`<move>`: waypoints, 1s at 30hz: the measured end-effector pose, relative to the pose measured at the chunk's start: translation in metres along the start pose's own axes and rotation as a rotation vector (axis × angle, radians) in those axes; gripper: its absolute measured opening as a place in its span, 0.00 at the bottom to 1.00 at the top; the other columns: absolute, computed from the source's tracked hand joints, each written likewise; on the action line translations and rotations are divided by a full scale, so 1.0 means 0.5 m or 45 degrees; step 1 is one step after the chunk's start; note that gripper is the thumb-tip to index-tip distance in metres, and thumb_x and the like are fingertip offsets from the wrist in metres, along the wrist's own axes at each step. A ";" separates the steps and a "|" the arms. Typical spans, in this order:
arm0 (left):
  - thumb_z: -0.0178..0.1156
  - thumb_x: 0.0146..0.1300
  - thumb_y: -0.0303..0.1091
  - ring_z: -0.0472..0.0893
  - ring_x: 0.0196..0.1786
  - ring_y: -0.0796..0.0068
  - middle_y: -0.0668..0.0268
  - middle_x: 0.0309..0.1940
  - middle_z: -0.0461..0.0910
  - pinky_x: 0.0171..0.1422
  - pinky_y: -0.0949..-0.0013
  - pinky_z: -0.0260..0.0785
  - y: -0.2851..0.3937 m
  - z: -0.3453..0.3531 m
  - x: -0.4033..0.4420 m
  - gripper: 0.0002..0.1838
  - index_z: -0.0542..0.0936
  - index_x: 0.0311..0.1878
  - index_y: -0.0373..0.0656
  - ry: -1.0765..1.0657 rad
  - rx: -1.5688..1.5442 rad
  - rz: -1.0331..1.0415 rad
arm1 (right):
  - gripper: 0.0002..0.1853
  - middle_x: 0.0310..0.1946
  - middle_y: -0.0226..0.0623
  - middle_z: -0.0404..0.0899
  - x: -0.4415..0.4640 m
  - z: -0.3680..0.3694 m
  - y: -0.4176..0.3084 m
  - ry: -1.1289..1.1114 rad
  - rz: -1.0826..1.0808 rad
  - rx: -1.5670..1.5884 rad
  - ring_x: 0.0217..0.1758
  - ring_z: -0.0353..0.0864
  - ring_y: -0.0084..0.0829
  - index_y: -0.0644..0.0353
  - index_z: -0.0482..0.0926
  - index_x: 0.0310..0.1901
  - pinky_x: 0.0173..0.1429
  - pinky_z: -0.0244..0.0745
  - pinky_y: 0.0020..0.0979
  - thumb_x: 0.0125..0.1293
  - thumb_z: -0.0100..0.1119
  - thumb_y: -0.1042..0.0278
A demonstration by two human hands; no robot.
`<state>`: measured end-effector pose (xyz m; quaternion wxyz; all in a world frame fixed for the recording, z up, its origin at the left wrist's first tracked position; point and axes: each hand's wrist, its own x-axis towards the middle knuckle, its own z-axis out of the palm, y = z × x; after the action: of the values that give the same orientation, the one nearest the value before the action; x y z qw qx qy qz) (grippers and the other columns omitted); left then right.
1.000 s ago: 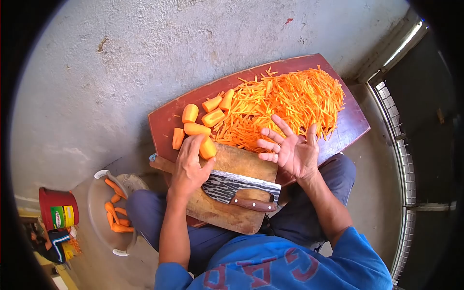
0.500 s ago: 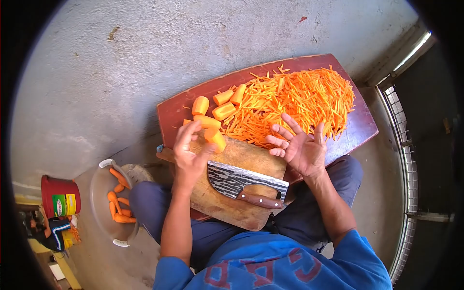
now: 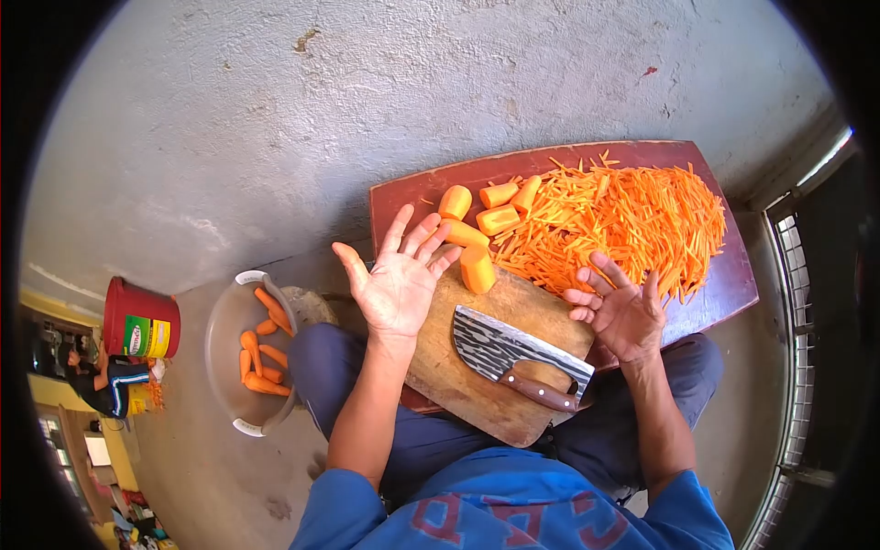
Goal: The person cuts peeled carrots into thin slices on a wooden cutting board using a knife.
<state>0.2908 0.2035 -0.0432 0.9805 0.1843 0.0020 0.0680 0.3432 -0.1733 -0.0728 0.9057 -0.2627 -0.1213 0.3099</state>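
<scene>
My left hand [image 3: 397, 286] is raised palm up with its fingers spread, left of the wooden cutting board [image 3: 440, 357], holding nothing. Over the board's right side, my right hand [image 3: 625, 316] is also palm up, fingers apart and slightly curled, and empty. A cleaver [image 3: 522, 359] with a patterned blade and brown handle lies flat on the board between the hands. One carrot chunk [image 3: 477, 269] rests at the board's upper edge. Behind it are several peeled carrot pieces [image 3: 456, 202], beside a large heap of carrot strips [image 3: 632, 225] on the red table [image 3: 541, 158].
A basin [image 3: 223, 344] with several whole carrots [image 3: 263, 383] stands on the floor at left. Beyond it are a red bucket [image 3: 119, 316] and another person [image 3: 96, 380]. A wall [image 3: 302, 119] rises behind the table; a metal grille [image 3: 796, 302] is at right.
My left hand has moved away from the carrot chunk and turned palm up with fingers spread. My right hand stays open. The view has shifted, showing more of the left side.
</scene>
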 end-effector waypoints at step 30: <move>0.87 0.66 0.42 0.82 0.74 0.65 0.59 0.71 0.82 0.73 0.58 0.77 -0.064 0.004 -0.017 0.37 0.85 0.74 0.37 -0.193 1.718 0.236 | 0.57 0.88 0.60 0.65 -0.026 0.112 0.040 -0.128 -0.321 -2.973 0.97 0.50 0.65 0.57 0.72 0.87 0.97 0.40 0.69 0.75 0.52 0.13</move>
<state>0.2866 0.1722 -0.0530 0.6388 0.7585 -0.0406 0.1225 0.3018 -0.1455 -0.0378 0.1338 -0.9071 -0.3926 -0.0710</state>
